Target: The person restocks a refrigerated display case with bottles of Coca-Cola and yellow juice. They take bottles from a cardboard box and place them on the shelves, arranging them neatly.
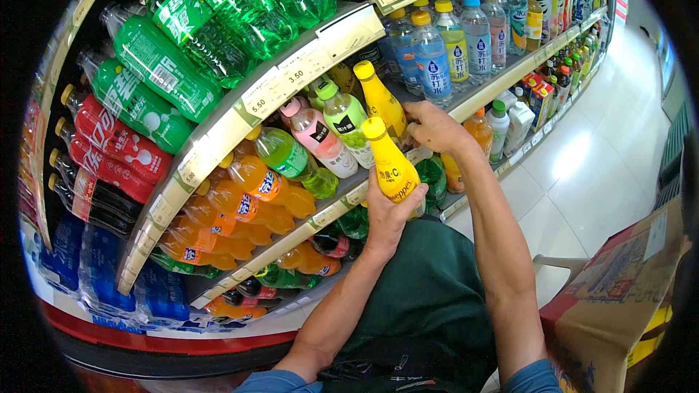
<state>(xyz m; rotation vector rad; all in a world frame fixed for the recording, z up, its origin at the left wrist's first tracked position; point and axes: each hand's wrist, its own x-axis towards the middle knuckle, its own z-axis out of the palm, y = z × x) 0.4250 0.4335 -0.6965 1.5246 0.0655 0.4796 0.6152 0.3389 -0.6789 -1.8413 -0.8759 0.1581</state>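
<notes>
My left hand (389,213) is closed around the lower part of a yellow Schweppes bottle (390,166), held upright with a slight tilt in front of the shelf edge. Just behind it, a second yellow bottle (381,98) stands at the front of the middle shelf. My right hand (434,126) is at that bottle's right side, fingers bent towards it; whether they grip it cannot be told. Left of the yellow bottles are a green-labelled bottle (347,123) and a pink-labelled bottle (321,139). Soda water bottles (431,65) stand to the right.
Orange soda bottles (246,196) lie stacked on the shelf at left, below green soda bottles (164,60). The shelf's price rail (284,79) curves across the view. At lower right, an open cardboard box (611,289) with yellow items stands by a grey chair or cart part (557,262).
</notes>
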